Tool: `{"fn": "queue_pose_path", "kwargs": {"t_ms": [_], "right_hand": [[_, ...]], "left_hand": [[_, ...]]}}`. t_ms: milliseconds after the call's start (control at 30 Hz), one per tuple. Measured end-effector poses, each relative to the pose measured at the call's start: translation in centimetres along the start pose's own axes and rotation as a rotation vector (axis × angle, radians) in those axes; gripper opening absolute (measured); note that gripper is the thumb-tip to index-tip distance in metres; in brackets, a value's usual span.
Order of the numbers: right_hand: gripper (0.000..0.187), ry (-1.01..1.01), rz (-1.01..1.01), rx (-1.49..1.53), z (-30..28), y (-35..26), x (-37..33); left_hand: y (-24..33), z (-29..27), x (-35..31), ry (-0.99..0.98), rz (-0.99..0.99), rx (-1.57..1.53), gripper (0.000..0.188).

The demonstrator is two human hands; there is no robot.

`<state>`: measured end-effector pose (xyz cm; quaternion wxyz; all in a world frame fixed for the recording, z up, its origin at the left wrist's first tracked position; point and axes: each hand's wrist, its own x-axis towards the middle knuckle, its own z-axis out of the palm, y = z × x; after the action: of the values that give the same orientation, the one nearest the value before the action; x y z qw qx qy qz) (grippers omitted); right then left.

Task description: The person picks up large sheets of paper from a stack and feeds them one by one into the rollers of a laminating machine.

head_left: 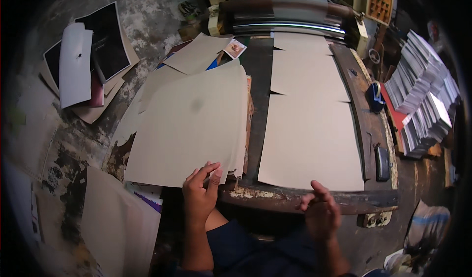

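My left hand (200,184) is over the near right corner of a stack of large beige cardboard sheets (184,124). Its fingers curve to the right, thumb apart, with nothing visible between them; whether they touch the top sheet I cannot tell. My right hand (322,210) hovers off the near edge of the worktable (305,201), fingers spread and holding nothing, slightly blurred. Just beyond it, a row of beige sheets (310,139) lies on the tabletop, one behind another, with dark wedge-shaped gaps along the sides. The farthest reaches up to a roller machine (290,27).
Dark posters and a curled white sheet (74,65) lie on the stained floor at left. More cardboard (115,223) leans at lower left. A tape dispenser (375,97) and a dark oblong case (382,164) sit along the table's right side. Paper stacks (418,75) stand beyond.
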<state>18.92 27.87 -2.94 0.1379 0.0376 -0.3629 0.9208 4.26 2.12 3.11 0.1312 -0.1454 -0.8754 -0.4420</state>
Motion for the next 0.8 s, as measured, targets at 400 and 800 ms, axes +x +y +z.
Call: {"fn": "queue_pose_path", "kwargs": {"t_ms": [400,800], "right_hand": [[0.051,-0.934,-0.386,0.219,12.8,-9.2,2.5],[0.058,0.045,0.312,-0.174,-0.5,-1.6,3.6]], "left_hand": [[-3.5,-1.7,0.2,0.259,-0.342,-0.762,0.033],[2.7,-1.2,-1.9,-0.144,0.312,-0.244,0.027]]}}
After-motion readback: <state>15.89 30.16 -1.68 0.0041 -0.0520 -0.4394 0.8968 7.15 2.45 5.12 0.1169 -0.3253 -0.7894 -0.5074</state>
